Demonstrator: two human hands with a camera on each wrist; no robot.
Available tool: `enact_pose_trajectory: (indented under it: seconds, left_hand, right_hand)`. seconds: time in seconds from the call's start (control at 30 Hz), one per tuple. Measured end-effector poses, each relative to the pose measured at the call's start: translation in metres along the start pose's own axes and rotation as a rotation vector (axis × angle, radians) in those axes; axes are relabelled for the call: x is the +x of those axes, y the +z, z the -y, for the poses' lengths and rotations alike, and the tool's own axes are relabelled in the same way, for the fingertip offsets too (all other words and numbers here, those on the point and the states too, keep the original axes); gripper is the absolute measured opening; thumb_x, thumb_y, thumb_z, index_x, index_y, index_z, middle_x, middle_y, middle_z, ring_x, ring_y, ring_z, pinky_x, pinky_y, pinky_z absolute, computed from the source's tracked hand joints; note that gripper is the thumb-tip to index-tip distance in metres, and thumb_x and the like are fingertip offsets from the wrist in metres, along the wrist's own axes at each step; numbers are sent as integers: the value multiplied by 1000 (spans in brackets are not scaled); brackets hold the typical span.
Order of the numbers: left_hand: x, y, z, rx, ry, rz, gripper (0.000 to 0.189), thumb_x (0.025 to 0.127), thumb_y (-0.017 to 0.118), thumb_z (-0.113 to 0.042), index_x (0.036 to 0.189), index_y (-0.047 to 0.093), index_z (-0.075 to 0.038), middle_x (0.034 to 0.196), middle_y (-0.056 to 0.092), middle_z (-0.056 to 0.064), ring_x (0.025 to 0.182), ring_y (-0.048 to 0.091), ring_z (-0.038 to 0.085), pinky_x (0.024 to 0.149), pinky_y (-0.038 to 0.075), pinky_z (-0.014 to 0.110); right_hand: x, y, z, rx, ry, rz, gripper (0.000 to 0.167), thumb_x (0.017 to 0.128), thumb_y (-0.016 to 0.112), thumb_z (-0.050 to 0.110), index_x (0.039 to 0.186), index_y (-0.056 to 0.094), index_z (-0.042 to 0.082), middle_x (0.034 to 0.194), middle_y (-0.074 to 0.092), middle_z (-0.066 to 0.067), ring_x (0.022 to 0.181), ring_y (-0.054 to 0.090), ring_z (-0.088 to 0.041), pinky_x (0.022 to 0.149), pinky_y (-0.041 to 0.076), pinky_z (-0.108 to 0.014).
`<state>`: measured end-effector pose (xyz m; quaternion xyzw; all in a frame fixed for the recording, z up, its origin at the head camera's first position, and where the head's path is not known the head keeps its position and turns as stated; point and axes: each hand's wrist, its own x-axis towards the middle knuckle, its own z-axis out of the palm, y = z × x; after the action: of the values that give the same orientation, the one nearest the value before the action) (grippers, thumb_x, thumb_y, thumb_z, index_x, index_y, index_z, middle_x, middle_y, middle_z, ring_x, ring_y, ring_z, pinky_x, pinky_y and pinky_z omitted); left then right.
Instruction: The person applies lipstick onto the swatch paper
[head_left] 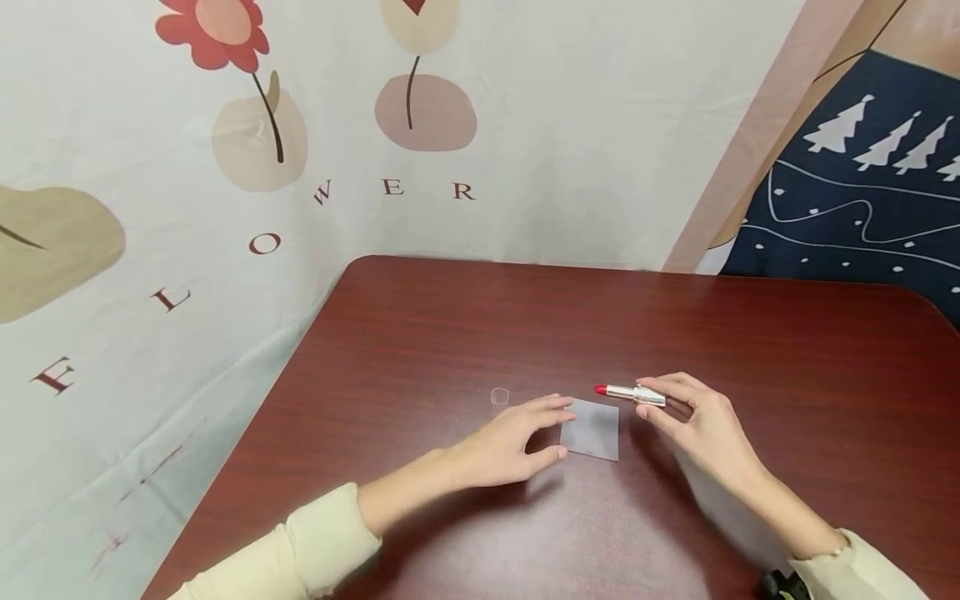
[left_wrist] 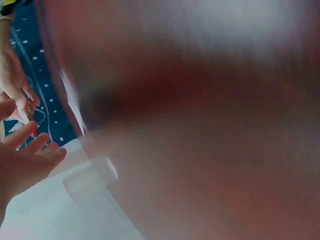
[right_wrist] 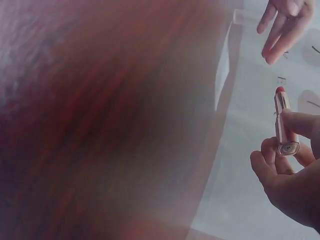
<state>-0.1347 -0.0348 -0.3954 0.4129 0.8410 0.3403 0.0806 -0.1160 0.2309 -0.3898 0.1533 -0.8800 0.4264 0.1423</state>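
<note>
My right hand point(head_left: 701, 425) pinches an uncapped lipstick point(head_left: 630, 395) between thumb and fingers, its red tip pointing left. The right wrist view shows the base of the lipstick point(right_wrist: 285, 125) facing the camera. My left hand point(head_left: 513, 442) is held with fingers extended and thumb apart, nothing in its grasp. Its fingertips overlap the left edge of a thin, pale square sheet point(head_left: 592, 429) in the head view. A transparent cap point(head_left: 499, 397) stands on the table just beyond the left hand; it also appears as a clear tube point(left_wrist: 90, 180) in the left wrist view.
A dark red wooden table point(head_left: 450, 333) with rounded far corners carries these things. Behind it hangs a pale cloth point(head_left: 585, 150) with flowers and letters, and a navy cloth point(head_left: 862, 208) with white trees. A black object point(head_left: 783, 585) sits by the right sleeve.
</note>
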Motion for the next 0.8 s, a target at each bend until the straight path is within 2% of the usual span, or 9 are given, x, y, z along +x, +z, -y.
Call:
enact_pose_trajectory:
  seconds: [0.07, 0.13, 0.33, 0.43, 0.53, 0.67, 0.8]
  left_hand:
    - [2, 0, 5, 89, 41, 57, 47, 96, 50, -26, 135, 47, 0, 146, 35, 11, 136, 26, 20, 110, 22, 34]
    - [3, 2, 9, 168, 53, 108, 50, 99, 44, -31, 138, 43, 0, 149, 28, 12, 138, 19, 21, 110, 19, 39]
    - [4, 9, 15, 418, 31, 256, 59, 100, 32, -43, 146, 28, -7, 154, 12, 4, 140, 3, 16, 109, 15, 51]
    - [6, 9, 18, 486, 27, 298, 61, 100, 30, -45, 148, 23, -9, 155, 10, 2, 140, 2, 15, 109, 13, 51]
    - [7, 7, 21, 531, 55, 330, 63, 99, 27, -48, 149, 20, -10, 155, 10, 1, 140, 2, 14, 110, 12, 50]
    - [10, 6, 25, 601, 125, 338, 64, 99, 27, -49, 149, 21, -10, 154, 12, 1, 140, 4, 13, 111, 11, 48]
    - [22, 9, 27, 654, 172, 242, 56, 100, 33, -41, 146, 30, -8, 152, 22, 3, 139, 14, 14, 110, 16, 46]
  right_hand:
    - [0, 1, -4, -17, 1, 1, 32, 75, 76, 1, 107, 68, 0, 96, 63, 1, 86, 58, 1, 78, 47, -12]
    - [0, 2, -7, -54, -12, -2, 32, 74, 77, 3, 106, 69, 1, 95, 65, 1, 85, 58, 0, 76, 47, -11]
    - [3, 3, -15, -213, -92, -53, 35, 69, 81, 7, 102, 73, 8, 90, 68, 5, 79, 61, -9, 68, 43, -9]
    - [5, 3, -18, -222, -109, -48, 34, 69, 81, 8, 102, 73, 8, 89, 68, 6, 79, 62, -10, 68, 42, -11]
    - [5, 2, -20, -216, -114, -34, 33, 70, 81, 9, 102, 73, 8, 90, 68, 6, 79, 61, -10, 67, 42, -11]
    - [5, 0, -21, -222, -117, -32, 32, 71, 81, 9, 102, 73, 8, 90, 68, 6, 79, 61, -10, 67, 43, -13]
    - [5, -3, -22, -226, -124, -34, 32, 71, 81, 10, 102, 73, 9, 90, 68, 7, 79, 61, -9, 66, 44, -16]
